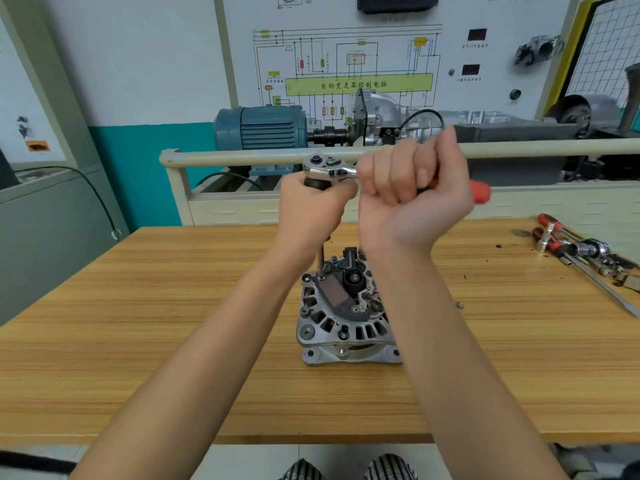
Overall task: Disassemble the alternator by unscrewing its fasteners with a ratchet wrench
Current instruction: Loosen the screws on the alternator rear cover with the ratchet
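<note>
A silver alternator [341, 317] stands on the wooden table [138, 323], its black rear electronics facing up. Above it is a chrome ratchet wrench [329, 168] with a red handle end [481, 192]. A thin extension bar [321, 263] runs down from the wrench to a fastener at the alternator's upper left. My left hand [311, 211] grips the black part under the ratchet head. My right hand [412, 192] is curled round the wrench handle, hiding most of it.
Screwdrivers, sockets and small loose tools [585, 251] lie at the table's right edge. A small loose part [459, 305] sits right of the alternator. Behind the table stands a training bench with a rail [242, 155], a blue motor [259, 128] and a wiring diagram board.
</note>
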### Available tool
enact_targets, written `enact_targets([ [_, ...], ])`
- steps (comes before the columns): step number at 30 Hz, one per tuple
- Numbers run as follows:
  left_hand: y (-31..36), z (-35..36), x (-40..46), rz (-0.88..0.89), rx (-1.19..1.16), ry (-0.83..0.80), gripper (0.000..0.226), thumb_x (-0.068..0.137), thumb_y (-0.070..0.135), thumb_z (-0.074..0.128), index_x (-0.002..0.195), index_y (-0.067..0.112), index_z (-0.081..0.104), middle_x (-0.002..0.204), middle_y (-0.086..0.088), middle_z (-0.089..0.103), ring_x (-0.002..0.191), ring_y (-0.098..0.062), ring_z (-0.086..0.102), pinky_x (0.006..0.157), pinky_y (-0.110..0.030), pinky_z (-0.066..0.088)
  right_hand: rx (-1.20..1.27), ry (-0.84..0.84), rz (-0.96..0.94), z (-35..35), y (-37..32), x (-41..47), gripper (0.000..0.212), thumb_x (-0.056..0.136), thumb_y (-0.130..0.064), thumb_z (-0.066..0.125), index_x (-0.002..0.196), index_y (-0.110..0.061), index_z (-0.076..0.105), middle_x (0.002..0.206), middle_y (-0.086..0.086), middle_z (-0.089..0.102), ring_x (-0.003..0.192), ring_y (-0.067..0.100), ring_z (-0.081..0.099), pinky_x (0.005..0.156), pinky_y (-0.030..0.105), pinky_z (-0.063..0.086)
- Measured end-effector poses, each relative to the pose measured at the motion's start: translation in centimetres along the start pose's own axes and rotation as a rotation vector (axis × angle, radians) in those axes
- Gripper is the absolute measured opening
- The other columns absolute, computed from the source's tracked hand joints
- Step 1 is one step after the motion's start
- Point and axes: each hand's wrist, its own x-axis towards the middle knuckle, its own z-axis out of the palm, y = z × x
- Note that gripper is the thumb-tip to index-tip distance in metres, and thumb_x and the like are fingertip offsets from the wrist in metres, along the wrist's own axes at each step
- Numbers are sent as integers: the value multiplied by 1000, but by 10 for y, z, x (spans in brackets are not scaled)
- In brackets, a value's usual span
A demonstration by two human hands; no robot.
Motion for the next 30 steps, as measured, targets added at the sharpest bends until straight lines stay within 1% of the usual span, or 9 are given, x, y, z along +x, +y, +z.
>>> enact_targets([
  [5, 10, -25, 13, -62, -9, -620, 35, 75, 0, 60, 47, 11, 43, 39, 0, 37, 35, -15, 29, 43, -21, 30, 219, 206, 553, -11, -9, 49, 64, 99, -20, 28, 36, -14, 33, 29, -3, 22, 35, 8, 6, 37, 17, 16],
  [8, 13, -22, 14, -126, -36, -717, 40, 75, 0, 57, 42, 14, 40, 36, 3, 32, 31, -10, 26, 40, -19, 26, 319, 242, 687, -16, -6, 60, 65, 100, -22, 29, 35, -13, 31, 27, -2, 23, 36, 7, 5, 35, 18, 14],
  [12, 8, -16, 11, -151, -131, -504, 44, 72, 3, 53, 36, 23, 37, 33, 6, 26, 29, -7, 19, 38, -14, 17, 222, 246, 452, -10, -6, 44, 61, 98, -18, 30, 37, -16, 33, 31, -5, 21, 27, 9, 14, 34, 18, 18],
  [15, 6, -5, 6, -93, -72, -152, 39, 73, -1, 57, 46, 20, 38, 39, 6, 29, 34, -8, 21, 40, -16, 19, 29, 92, 92, 0, 4, 13, 60, 100, -15, 28, 41, -18, 34, 34, -7, 24, 32, 11, 13, 40, 22, 18],
  [18, 5, 5, 5, -18, 98, 172, 42, 82, -8, 52, 53, 17, 34, 48, 2, 32, 41, -5, 22, 43, -22, 21, -221, -73, -290, 10, 23, -16, 43, 93, -6, 29, 54, -21, 40, 43, -9, 31, 38, 8, 21, 45, 28, 19],
  [21, 3, 4, 8, -14, 103, 209, 39, 84, -7, 51, 57, 15, 35, 50, -2, 33, 45, -9, 24, 45, -22, 21, -329, -100, -362, 14, 29, -17, 36, 89, -3, 31, 61, -22, 43, 48, -9, 34, 39, 7, 24, 47, 28, 20],
  [24, 4, -6, 8, -55, 32, -4, 37, 81, -6, 58, 56, 14, 39, 48, -2, 35, 43, -12, 26, 43, -21, 24, -147, -49, -112, 7, 15, 2, 52, 94, -12, 33, 43, -18, 36, 35, -6, 26, 33, 7, 21, 44, 23, 22],
  [28, 9, -24, 16, -103, -41, -524, 35, 75, 2, 60, 46, 16, 46, 40, 1, 38, 37, -15, 32, 44, -23, 30, 146, 176, 403, -9, -7, 41, 63, 99, -20, 28, 36, -16, 34, 31, -5, 21, 33, 9, 8, 36, 18, 18],
  [30, 12, -25, 19, -159, -14, -729, 35, 74, 2, 58, 44, 14, 45, 39, 1, 36, 36, -14, 31, 43, -23, 28, 257, 218, 571, -12, -9, 52, 63, 99, -22, 29, 36, -14, 32, 29, -4, 21, 35, 8, 5, 34, 19, 15],
])
